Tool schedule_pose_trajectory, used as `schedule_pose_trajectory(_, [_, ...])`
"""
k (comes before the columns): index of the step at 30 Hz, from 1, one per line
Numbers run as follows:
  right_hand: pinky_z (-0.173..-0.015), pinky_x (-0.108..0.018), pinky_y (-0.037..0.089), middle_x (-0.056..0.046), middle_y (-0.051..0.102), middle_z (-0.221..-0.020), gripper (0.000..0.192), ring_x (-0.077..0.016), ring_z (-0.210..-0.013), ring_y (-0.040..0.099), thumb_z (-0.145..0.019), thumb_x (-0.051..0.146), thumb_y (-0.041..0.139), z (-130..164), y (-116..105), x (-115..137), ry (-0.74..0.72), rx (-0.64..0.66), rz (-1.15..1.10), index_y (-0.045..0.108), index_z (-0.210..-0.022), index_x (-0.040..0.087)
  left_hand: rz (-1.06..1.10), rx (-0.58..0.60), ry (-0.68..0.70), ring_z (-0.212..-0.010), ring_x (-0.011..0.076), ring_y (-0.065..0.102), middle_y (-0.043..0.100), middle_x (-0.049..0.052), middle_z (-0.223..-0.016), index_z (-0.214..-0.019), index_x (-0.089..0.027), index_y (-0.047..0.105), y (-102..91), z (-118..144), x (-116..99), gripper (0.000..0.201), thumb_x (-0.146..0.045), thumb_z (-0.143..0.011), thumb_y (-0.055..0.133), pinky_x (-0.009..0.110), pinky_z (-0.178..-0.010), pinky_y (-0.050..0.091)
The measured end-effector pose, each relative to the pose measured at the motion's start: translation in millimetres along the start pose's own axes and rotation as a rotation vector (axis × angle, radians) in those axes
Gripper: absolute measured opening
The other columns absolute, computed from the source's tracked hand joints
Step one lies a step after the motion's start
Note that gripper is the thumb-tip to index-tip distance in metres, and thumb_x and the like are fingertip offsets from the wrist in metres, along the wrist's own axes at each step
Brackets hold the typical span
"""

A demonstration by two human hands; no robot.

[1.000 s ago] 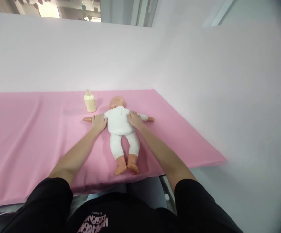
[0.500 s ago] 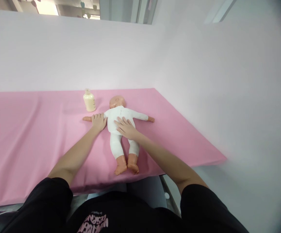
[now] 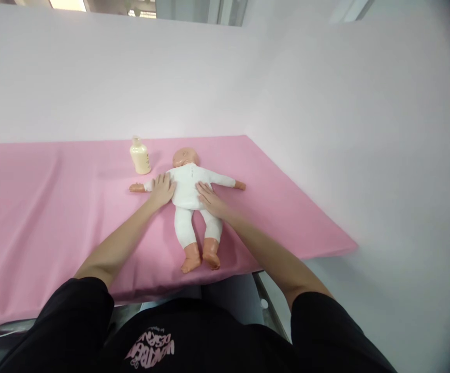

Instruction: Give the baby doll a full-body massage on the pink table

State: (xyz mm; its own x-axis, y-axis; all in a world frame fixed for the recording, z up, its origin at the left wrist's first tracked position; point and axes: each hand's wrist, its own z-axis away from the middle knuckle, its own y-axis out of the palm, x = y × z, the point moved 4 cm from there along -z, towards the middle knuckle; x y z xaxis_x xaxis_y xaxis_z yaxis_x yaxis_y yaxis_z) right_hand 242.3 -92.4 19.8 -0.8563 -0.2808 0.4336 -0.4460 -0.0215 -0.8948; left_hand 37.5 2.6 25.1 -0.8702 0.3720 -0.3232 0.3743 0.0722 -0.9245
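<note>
A baby doll (image 3: 188,189) in a white suit lies on the pink cloth, its head away from me and its arms spread out. Its bare feet point toward me. My left hand (image 3: 163,190) rests with fingers stretched over the doll's sleeve and the side of its torso, at the left. On the right side of the torso, my right hand (image 3: 211,200) lies flat with fingers extended. Neither hand grips anything. Just beyond my left hand stands a cream-coloured pump bottle (image 3: 140,157), upright and apart from the doll.
The pink cloth (image 3: 46,217) covers a table pushed against white walls (image 3: 112,77) at the back and right. The table's near edge is close to my body. A window (image 3: 197,10) shows at the top.
My right hand has slid from the middle of the doll's torso to its right side. My left hand has shifted along the sleeve toward the torso. The view has tilted slightly.
</note>
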Motion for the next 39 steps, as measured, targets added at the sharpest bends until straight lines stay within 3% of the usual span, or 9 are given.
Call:
schedule_pose_trajectory(2, [-0.132, -0.062, 0.012, -0.013, 0.014, -0.176, 0.069, -0.0338, -0.165, 0.007, -0.108, 0.046, 0.016, -11, 1, 0, 0.031, 0.023, 0.003, 0.018, -0.168, 0.012, 0.038, 0.075, 0.156, -0.163, 0.036, 0.016, 0.02, 0.016, -0.174, -0.163, -0.014, 0.031, 4.2, 8, -23, 0.066, -0.047, -0.106, 0.034, 0.06, -0.131, 0.016])
schedule_pose_trajectory(7, [-0.131, -0.064, 0.007, -0.009, 0.008, -0.177, 0.069, -0.0316, -0.165, 0.002, -0.107, 0.048, 0.016, -46, 0, 1, -0.007, 0.01, 0.035, 0.014, -0.169, 0.018, 0.058, 0.176, 0.401, -0.164, 0.0342, 0.007, 0.015, 0.017, -0.175, -0.167, -0.013, 0.021, 15.1, 29, -59, 0.074, -0.051, -0.105, 0.035, 0.064, -0.131, 0.006])
schedule_pose_trajectory(12, [-0.131, -0.064, 0.008, -0.004, 0.006, -0.178, 0.066, -0.0297, -0.166, 0.003, -0.107, 0.047, 0.014, -76, 0, -9, 0.025, -0.048, 0.051, 0.015, -0.169, 0.023, 0.037, 0.197, 0.42, -0.164, 0.0339, 0.012, 0.023, 0.02, -0.172, -0.165, -0.01, 0.026, 21.5, 28, -54, 0.073, -0.051, -0.105, 0.035, 0.063, -0.131, 0.007])
schedule_pose_trajectory(16, [-0.13, -0.064, 0.013, -0.004, 0.005, -0.178, 0.068, -0.0325, -0.165, 0.007, -0.106, 0.048, 0.013, -87, -2, -22, 0.1, -0.12, 0.036, 0.011, -0.17, 0.024, 0.043, 0.2, 0.412, -0.164, 0.0331, 0.013, 0.02, 0.018, -0.173, -0.166, -0.012, 0.022, 22.8, 26, -52, 0.074, -0.05, -0.105, 0.034, 0.063, -0.131, 0.006])
schedule_pose_trajectory(21, [-0.132, -0.058, 0.015, -0.013, 0.021, -0.175, 0.071, -0.0324, -0.163, 0.021, -0.106, 0.049, 0.017, -84, -3, -52, 0.202, -0.168, 0.067, 0.017, -0.168, 0.014, 0.056, 0.212, 0.398, -0.164, 0.0304, 0.01, 0.016, 0.017, -0.174, -0.166, -0.012, 0.023, 21.6, 26, -53, 0.072, -0.049, -0.105, 0.034, 0.06, -0.132, 0.006])
schedule_pose_trajectory(25, [-0.13, -0.063, 0.012, -0.015, 0.035, -0.17, 0.07, -0.0352, -0.16, 0.027, -0.107, 0.049, 0.018, -70, -6, -82, 0.278, -0.202, 0.209, 0.031, -0.164, 0.012, 0.084, 0.17, 0.338, -0.164, 0.0316, 0.008, 0.012, 0.014, -0.176, -0.167, -0.017, 0.023, 17.5, 16, -38, 0.071, -0.051, -0.105, 0.034, 0.06, -0.132, 0.01])
schedule_pose_trajectory(29, [-0.129, -0.063, 0.013, -0.016, 0.04, -0.167, 0.068, -0.0377, -0.158, 0.029, -0.107, 0.048, 0.018, -51, -10, -104, 0.285, -0.273, 0.326, 0.035, -0.163, 0.012, 0.071, 0.096, 0.21, -0.164, 0.0299, 0.012, 0.014, 0.011, -0.176, -0.167, -0.017, 0.022, 10.3, 0, -7, 0.068, -0.047, -0.106, 0.028, 0.053, -0.133, 0.013])
schedule_pose_trajectory(35, [-0.127, -0.069, 0.006, -0.02, 0.043, -0.164, 0.065, -0.042, -0.157, 0.03, -0.107, 0.047, 0.026, -36, -13, -119, 0.364, -0.353, 0.39, 0.042, -0.159, 0.011, -0.082, -0.06, -0.034, -0.157, 0.0377, 0.029, 0.049, 0.016, -0.16, -0.149, -0.014, 0.051, -3.1, -15, 45, 0.059, -0.044, -0.106, 0.024, 0.063, -0.129, 0.015])
schedule_pose_trajectory(39, [-0.126, -0.073, 0.005, -0.021, 0.043, -0.164, 0.063, -0.0435, -0.158, 0.025, -0.107, 0.04, 0.024, -40, -18, -110, 0.428, -0.352, 0.307, 0.042, -0.158, 0.007, -0.146, -0.104, -0.104, -0.142, 0.0393, 0.048, 0.063, 0.019, -0.142, -0.133, -0.014, 0.062, -5.0, -16, 56, 0.056, -0.047, -0.106, 0.025, 0.062, -0.126, 0.022])
